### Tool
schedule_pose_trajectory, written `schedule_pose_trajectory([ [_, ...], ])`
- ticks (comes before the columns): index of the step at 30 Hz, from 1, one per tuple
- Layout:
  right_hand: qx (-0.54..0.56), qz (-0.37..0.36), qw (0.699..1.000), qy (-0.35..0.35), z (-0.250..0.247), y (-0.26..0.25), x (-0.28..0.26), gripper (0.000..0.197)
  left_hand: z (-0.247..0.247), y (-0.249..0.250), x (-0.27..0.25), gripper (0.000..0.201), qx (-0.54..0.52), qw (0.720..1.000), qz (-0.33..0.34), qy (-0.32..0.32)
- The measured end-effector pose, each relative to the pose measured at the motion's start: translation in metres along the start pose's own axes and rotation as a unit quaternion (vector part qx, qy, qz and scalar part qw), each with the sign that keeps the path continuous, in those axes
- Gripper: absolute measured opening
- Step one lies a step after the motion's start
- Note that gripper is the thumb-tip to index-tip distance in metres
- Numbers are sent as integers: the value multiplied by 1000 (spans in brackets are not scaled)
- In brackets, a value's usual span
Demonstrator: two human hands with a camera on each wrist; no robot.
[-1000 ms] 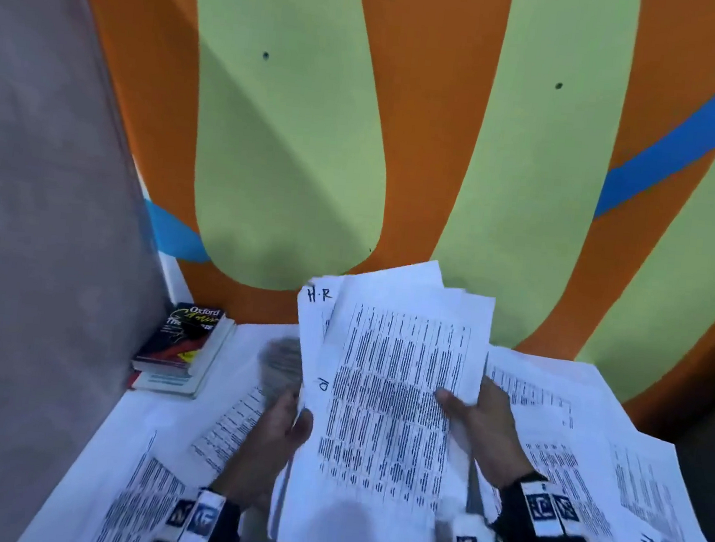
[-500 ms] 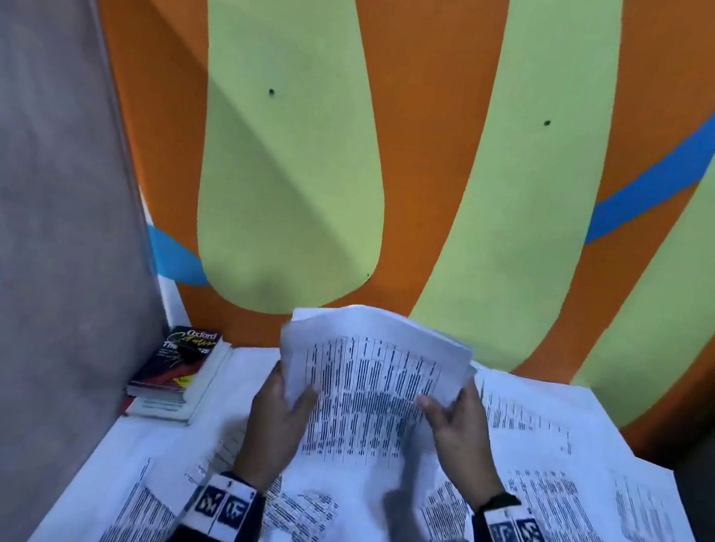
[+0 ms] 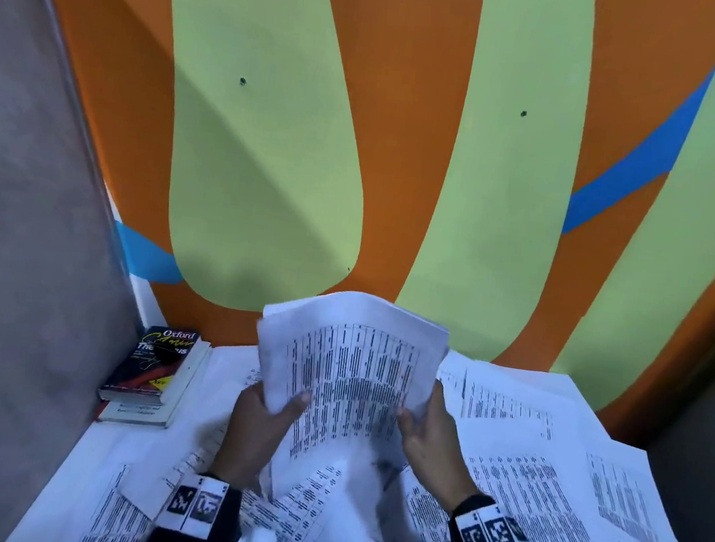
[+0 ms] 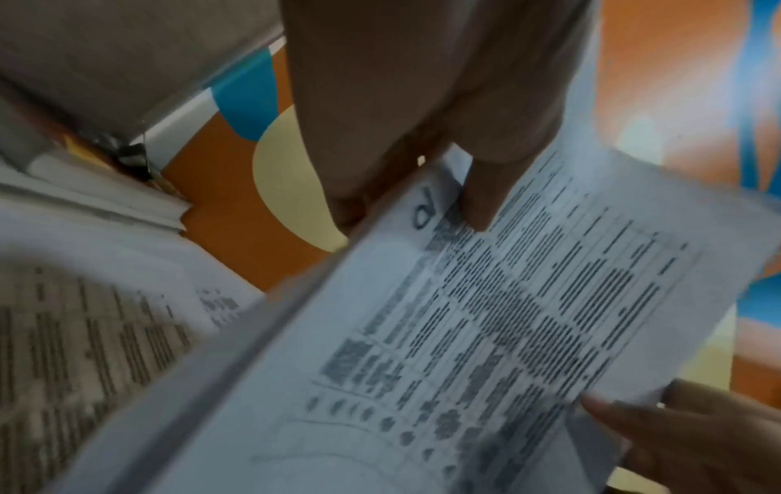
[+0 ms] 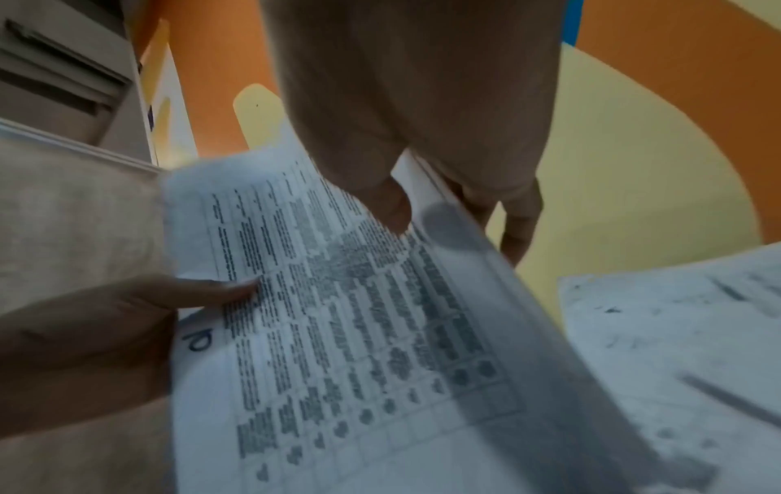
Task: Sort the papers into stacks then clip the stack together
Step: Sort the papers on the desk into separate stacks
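Observation:
A stack of printed white papers stands on edge between both hands, its top bowed toward the wall. My left hand pinches its left side, thumb on the printed face. My right hand pinches the right side the same way. In the left wrist view the stack of papers carries a handwritten letter near my left thumb. The right wrist view shows the stack of papers with my right thumb on its front and the other fingers behind. The stack's lower edge is blurred.
Loose printed sheets cover the white table, one at the right marked "H.P". Two books lie stacked at the table's back left corner. An orange, green and blue wall rises just behind; a grey wall stands at the left.
The fanned sheets have been gathered into one stack. Both hands moved away from me and lowered it on edge toward the table, gripping its two sides.

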State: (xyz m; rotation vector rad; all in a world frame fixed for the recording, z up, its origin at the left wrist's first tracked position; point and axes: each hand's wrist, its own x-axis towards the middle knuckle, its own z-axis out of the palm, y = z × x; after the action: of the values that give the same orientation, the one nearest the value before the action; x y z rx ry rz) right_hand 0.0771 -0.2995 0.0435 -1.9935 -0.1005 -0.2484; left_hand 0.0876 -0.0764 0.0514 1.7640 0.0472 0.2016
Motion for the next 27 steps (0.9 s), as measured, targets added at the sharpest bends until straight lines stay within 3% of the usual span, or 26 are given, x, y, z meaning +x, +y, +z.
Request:
schedule_pose_trajectory([
  [3,-196,98,974,-52,-23,46,1,45,-4,1,3,46,55,997,8,52],
  [7,-390,312,866,-25,-97,100,-12,57,-21,7,7,52,90,988,16,124],
  [9,-409,400,820,-22,-135,122,-25,68,-31,6,6,53,96,984,27,148],
  [11,-397,459,794,-33,-159,141,-37,82,-40,3,6,52,99,981,43,161],
  [16,-416,505,755,-44,-161,163,-50,110,-47,-8,4,44,120,977,83,155],
  [19,-395,506,767,-17,-159,163,-51,115,-45,-10,2,29,129,976,80,155],
  [21,-369,492,788,14,-158,155,-52,104,-44,-9,-2,26,128,976,65,162],
  [25,-426,411,799,105,-164,139,-59,43,-52,-5,-9,30,125,975,46,178],
  [27,-398,350,836,144,-172,123,-59,23,-61,-3,-12,26,125,970,47,202],
])
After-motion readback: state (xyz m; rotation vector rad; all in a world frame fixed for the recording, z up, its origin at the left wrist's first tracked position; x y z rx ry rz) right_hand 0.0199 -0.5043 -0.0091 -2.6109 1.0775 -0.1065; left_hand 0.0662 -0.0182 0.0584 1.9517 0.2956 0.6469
